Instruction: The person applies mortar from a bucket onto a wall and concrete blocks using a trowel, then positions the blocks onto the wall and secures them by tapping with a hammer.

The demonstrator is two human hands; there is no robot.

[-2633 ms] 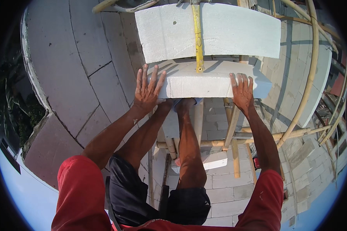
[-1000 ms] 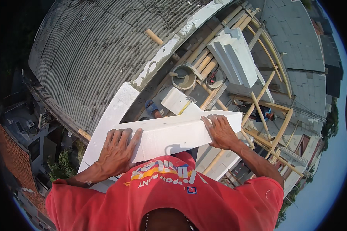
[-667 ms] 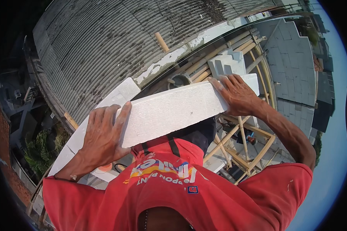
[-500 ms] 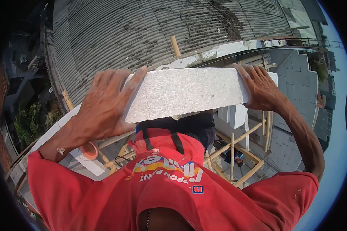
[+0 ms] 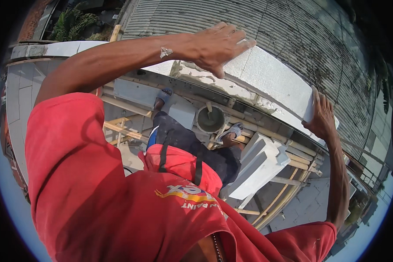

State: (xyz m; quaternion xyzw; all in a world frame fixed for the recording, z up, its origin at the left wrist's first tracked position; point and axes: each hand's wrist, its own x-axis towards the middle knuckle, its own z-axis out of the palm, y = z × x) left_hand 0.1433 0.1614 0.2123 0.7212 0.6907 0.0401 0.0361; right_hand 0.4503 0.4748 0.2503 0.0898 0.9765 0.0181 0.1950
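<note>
Left hand [image 5: 218, 48] and right hand [image 5: 322, 114] grip white aerated-concrete block [image 5: 276, 82] near opposite ends, at far side along mortar-smeared wall [image 5: 231, 88]; contact with wall unclear. Uneven grip could tip block onto corrugated roof [image 5: 288, 41] beyond. Earlier: block before waist, mortar bucket [image 5: 199, 124] hidden; now farther out, bucket visible.

The left hand [image 5: 220, 47] (palm unseen) hides part of the white block [image 5: 277, 83].
</note>
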